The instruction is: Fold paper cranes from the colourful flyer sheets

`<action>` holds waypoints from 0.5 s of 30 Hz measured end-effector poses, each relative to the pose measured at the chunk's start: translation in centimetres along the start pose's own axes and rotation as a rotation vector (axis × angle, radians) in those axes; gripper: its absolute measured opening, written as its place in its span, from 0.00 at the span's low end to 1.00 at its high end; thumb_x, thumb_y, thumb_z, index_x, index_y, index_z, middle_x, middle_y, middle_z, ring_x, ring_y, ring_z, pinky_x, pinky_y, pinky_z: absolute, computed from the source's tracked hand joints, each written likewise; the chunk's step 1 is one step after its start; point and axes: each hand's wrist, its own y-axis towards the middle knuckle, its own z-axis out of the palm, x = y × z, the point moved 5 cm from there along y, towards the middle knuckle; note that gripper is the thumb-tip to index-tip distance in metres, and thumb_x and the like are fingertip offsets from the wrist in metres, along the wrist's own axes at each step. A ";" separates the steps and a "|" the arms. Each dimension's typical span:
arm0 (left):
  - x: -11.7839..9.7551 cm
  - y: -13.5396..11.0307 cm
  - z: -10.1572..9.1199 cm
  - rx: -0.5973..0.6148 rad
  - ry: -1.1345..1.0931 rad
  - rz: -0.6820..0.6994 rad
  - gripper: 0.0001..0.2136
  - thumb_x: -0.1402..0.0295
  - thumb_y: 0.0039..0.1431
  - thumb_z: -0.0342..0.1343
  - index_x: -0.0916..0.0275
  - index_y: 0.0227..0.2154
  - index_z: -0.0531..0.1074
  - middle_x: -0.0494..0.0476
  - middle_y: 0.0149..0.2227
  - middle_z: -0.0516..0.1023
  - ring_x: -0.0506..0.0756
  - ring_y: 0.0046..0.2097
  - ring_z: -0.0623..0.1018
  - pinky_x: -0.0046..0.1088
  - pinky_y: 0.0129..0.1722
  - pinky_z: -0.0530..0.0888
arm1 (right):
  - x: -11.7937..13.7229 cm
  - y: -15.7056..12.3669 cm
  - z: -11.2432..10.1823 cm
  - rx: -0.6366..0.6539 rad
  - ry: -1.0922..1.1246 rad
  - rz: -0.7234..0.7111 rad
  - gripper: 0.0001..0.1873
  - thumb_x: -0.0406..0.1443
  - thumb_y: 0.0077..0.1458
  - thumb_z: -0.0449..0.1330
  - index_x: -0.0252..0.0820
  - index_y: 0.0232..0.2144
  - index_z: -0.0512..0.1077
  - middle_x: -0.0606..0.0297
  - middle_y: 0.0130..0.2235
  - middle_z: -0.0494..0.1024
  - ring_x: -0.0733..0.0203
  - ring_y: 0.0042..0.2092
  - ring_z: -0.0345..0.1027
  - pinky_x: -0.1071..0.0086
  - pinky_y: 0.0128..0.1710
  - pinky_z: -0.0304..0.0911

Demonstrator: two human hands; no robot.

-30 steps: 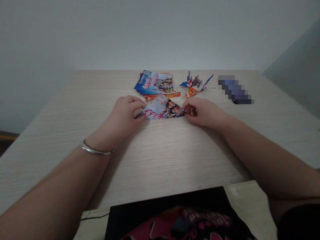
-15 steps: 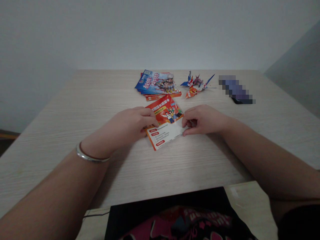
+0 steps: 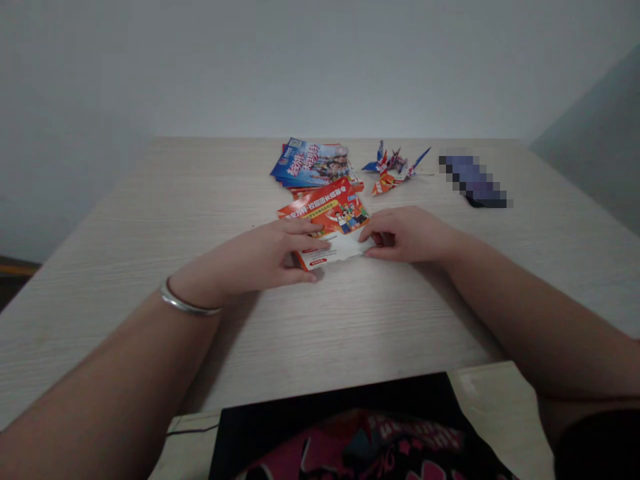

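Note:
A printed flyer (image 3: 345,245), orange-red above and white below with cartoon figures, lies on the table between both hands. My left hand (image 3: 273,253), a silver bangle at its wrist, rests over the flyer's left side with fingers stretched out and thumb apart near the lower edge. At the flyer's right edge, my right hand (image 3: 400,233) has thumb and fingers closed in a pinch. Part of the flyer's left side is hidden under my left fingers. Just behind it sits a stack of blue and red flyers (image 3: 313,165), and the flyer's top corner overlaps that stack in view.
Folded paper cranes (image 3: 393,170) in blue, red and orange stand right of the stack. Farther right lies a dark phone-like object (image 3: 475,180), partly pixelated. A wall (image 3: 330,67) rises behind the table (image 3: 350,333). Something flat and black (image 3: 280,413) is near my lap.
The flyer has shifted slightly away from me, and its near edge sits higher in view. My left hand has gone from gripping its edge to lying across it with fingers extended.

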 end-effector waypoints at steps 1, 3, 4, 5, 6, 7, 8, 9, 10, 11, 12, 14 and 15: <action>0.0 0.0 0.0 0.007 -0.021 0.010 0.19 0.55 0.69 0.57 0.54 0.57 0.78 0.60 0.59 0.80 0.64 0.65 0.74 0.46 0.66 0.69 | 0.0 0.0 0.0 -0.002 0.013 0.002 0.16 0.42 0.59 0.63 0.40 0.45 0.81 0.63 0.34 0.80 0.63 0.33 0.69 0.69 0.34 0.57; -0.1 -0.1 -0.3 -0.010 -0.064 0.029 0.17 0.54 0.72 0.53 0.52 0.52 0.81 0.57 0.54 0.83 0.62 0.63 0.75 0.43 0.63 0.71 | -0.1 0.0 0.1 -0.008 0.038 0.010 0.17 0.41 0.59 0.62 0.40 0.45 0.81 0.63 0.34 0.80 0.63 0.32 0.68 0.69 0.34 0.57; -0.1 -0.1 -0.4 -0.028 -0.085 0.029 0.17 0.55 0.73 0.50 0.53 0.49 0.82 0.57 0.52 0.83 0.61 0.61 0.77 0.41 0.62 0.71 | -0.1 0.1 0.1 -0.010 0.049 0.013 0.17 0.41 0.59 0.61 0.39 0.45 0.81 0.62 0.34 0.80 0.63 0.32 0.68 0.69 0.34 0.57; -0.1 -0.1 -0.5 -0.045 -0.106 0.022 0.17 0.55 0.74 0.49 0.54 0.46 0.83 0.57 0.51 0.84 0.59 0.59 0.78 0.39 0.61 0.72 | -0.1 0.1 0.2 -0.011 0.056 0.015 0.17 0.42 0.59 0.60 0.39 0.45 0.81 0.62 0.34 0.81 0.63 0.32 0.68 0.69 0.34 0.58; 0.0 0.0 -0.6 -0.060 -0.128 0.008 0.19 0.56 0.74 0.48 0.55 0.41 0.83 0.57 0.50 0.84 0.58 0.57 0.79 0.38 0.60 0.73 | -0.1 0.1 0.2 -0.013 0.060 0.016 0.17 0.41 0.59 0.60 0.39 0.45 0.81 0.61 0.35 0.81 0.63 0.32 0.68 0.69 0.34 0.58; 0.1 0.0 -0.6 -0.076 -0.152 -0.011 0.20 0.56 0.74 0.47 0.56 0.37 0.83 0.57 0.50 0.84 0.57 0.55 0.79 0.36 0.59 0.73 | -0.1 0.2 0.3 -0.014 0.061 0.017 0.17 0.41 0.60 0.59 0.39 0.45 0.82 0.61 0.35 0.81 0.63 0.33 0.68 0.69 0.35 0.58; 0.2 0.0 -0.6 -0.089 -0.179 -0.035 0.21 0.55 0.74 0.47 0.57 0.34 0.82 0.56 0.50 0.84 0.57 0.54 0.80 0.35 0.58 0.74 | -0.1 0.2 0.3 -0.014 0.061 0.020 0.17 0.41 0.60 0.59 0.39 0.44 0.82 0.60 0.36 0.82 0.62 0.33 0.68 0.69 0.35 0.58; 0.4 0.0 -0.5 -0.107 -0.205 -0.067 0.21 0.55 0.74 0.48 0.58 0.31 0.81 0.56 0.50 0.84 0.56 0.53 0.80 0.34 0.57 0.74 | -0.1 0.3 0.3 -0.016 0.062 0.021 0.17 0.40 0.60 0.58 0.40 0.44 0.82 0.60 0.37 0.82 0.62 0.34 0.69 0.68 0.35 0.58; 0.7 0.0 -0.5 -0.127 -0.228 -0.104 0.22 0.55 0.73 0.48 0.58 0.29 0.80 0.56 0.50 0.84 0.56 0.51 0.81 0.34 0.55 0.75 | -0.1 0.4 0.4 -0.016 0.066 0.024 0.16 0.40 0.60 0.58 0.40 0.44 0.82 0.59 0.37 0.82 0.62 0.34 0.69 0.68 0.36 0.58; 0.9 0.0 -0.4 -0.148 -0.244 -0.145 0.22 0.55 0.73 0.48 0.59 0.28 0.80 0.56 0.49 0.84 0.56 0.50 0.81 0.33 0.53 0.75 | -0.1 0.4 0.4 -0.015 0.073 0.026 0.16 0.40 0.60 0.58 0.40 0.43 0.82 0.59 0.37 0.82 0.61 0.35 0.69 0.68 0.36 0.58; 1.1 0.0 -0.3 -0.168 -0.249 -0.189 0.22 0.56 0.72 0.48 0.59 0.28 0.80 0.56 0.49 0.84 0.55 0.48 0.81 0.33 0.51 0.76 | -0.1 0.5 0.5 -0.014 0.083 0.031 0.16 0.39 0.60 0.58 0.40 0.43 0.82 0.59 0.37 0.83 0.61 0.35 0.69 0.69 0.36 0.58; 1.6 -0.1 -0.1 -0.198 -0.229 -0.293 0.20 0.56 0.71 0.48 0.59 0.31 0.81 0.56 0.45 0.85 0.55 0.44 0.81 0.32 0.46 0.76 | -0.1 0.5 0.5 -0.015 0.099 0.045 0.15 0.39 0.61 0.57 0.39 0.42 0.81 0.60 0.37 0.82 0.62 0.35 0.69 0.69 0.35 0.57; 1.8 -0.1 0.0 -0.208 -0.212 -0.351 0.19 0.57 0.70 0.49 0.59 0.32 0.81 0.56 0.43 0.85 0.54 0.41 0.81 0.32 0.43 0.76 | 0.0 0.6 0.5 -0.018 0.099 0.052 0.15 0.39 0.61 0.57 0.39 0.42 0.81 0.60 0.36 0.82 0.62 0.34 0.68 0.69 0.35 0.56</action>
